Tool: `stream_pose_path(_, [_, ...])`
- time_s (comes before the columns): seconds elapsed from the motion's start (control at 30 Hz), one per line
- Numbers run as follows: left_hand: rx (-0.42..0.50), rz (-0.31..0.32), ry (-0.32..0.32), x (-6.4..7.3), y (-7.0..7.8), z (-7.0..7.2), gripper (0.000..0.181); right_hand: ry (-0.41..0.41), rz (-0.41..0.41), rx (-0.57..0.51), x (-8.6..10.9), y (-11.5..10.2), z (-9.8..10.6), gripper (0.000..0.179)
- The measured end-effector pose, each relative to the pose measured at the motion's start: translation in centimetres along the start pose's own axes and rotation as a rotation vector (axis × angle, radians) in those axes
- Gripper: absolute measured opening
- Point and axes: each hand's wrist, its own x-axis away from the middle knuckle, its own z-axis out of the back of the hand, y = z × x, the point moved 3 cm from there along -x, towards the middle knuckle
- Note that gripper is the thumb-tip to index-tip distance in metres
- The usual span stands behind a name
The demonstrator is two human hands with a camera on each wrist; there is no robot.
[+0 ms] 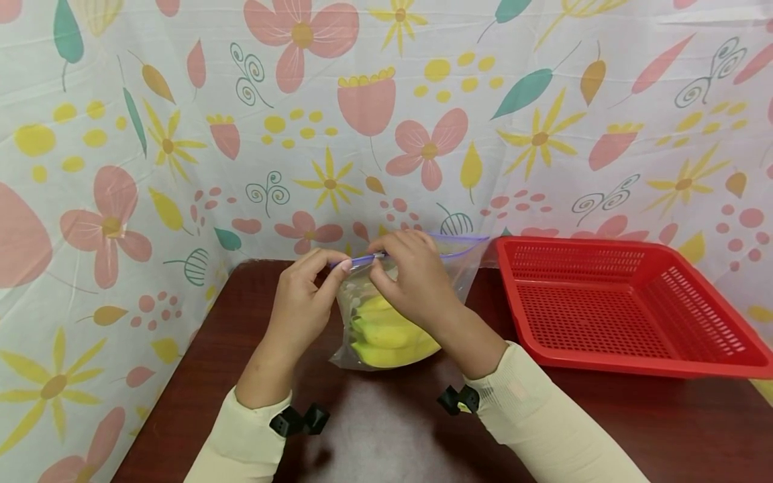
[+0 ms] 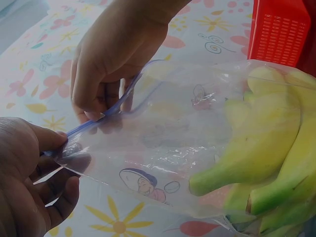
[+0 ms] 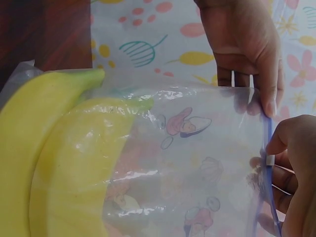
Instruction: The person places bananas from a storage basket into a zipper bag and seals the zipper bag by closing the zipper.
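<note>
A clear zipper bag (image 1: 350, 318) with a purple zip edge stands on the table, and several yellow bananas (image 1: 392, 339) lie inside at its bottom. My left hand (image 1: 304, 305) pinches the left corner of the zip edge between thumb and fingers. Just to the right, my right hand (image 1: 413, 278) pinches the small white slider (image 3: 270, 160) on that edge. To the right of this hand the bag's mouth gapes, its two purple rims apart. Small cartoon figures (image 2: 143, 185) are printed on the plastic.
A red plastic basket (image 1: 507, 295) with perforated sides stands on the right of the dark brown table (image 1: 235, 322). Floral cloth (image 1: 374, 134) hangs behind and along the left side. A black wrist camera (image 1: 298, 420) sits on the left sleeve, another (image 1: 457, 400) on the right.
</note>
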Motion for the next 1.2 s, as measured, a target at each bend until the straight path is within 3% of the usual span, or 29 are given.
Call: stream_pose_path(1.2, [-0.009,-0.009,-0.001,-0.06,-0.09,0.08,0.015,0.031,-0.002,0.008,0.35,0.78,0.39,0.014])
